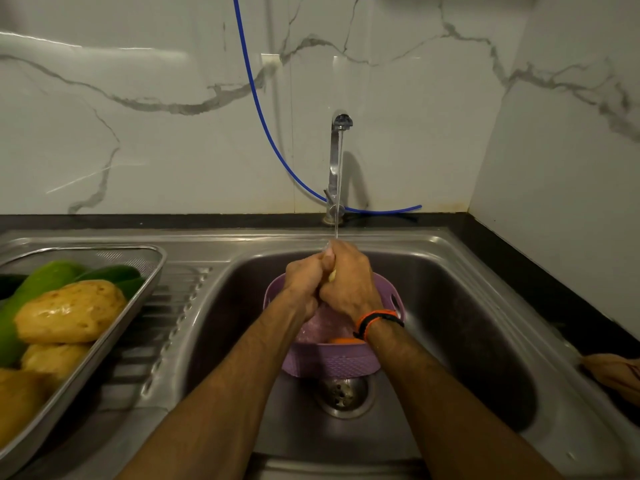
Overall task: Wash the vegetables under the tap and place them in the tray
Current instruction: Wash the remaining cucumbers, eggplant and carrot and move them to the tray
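Observation:
Water runs from the steel tap (337, 147) onto my two hands, which are clasped together over the sink (467, 306). My left hand (304, 278) and my right hand (348, 278) both grip a small pale vegetable (331, 275), of which only a yellowish sliver shows between the fingers. Below them in the basin sits a purple plastic basket (332, 358) with an orange vegetable (344, 340) partly visible inside. On the drainboard at left stands the steel tray (104, 344), holding potatoes (71, 311) and green vegetables (41, 282).
A blue hose (263, 116) hangs down the marble wall and lies behind the tap. The sink drain (341, 394) is just in front of the basket. A brownish cloth (616, 372) lies on the black counter at right.

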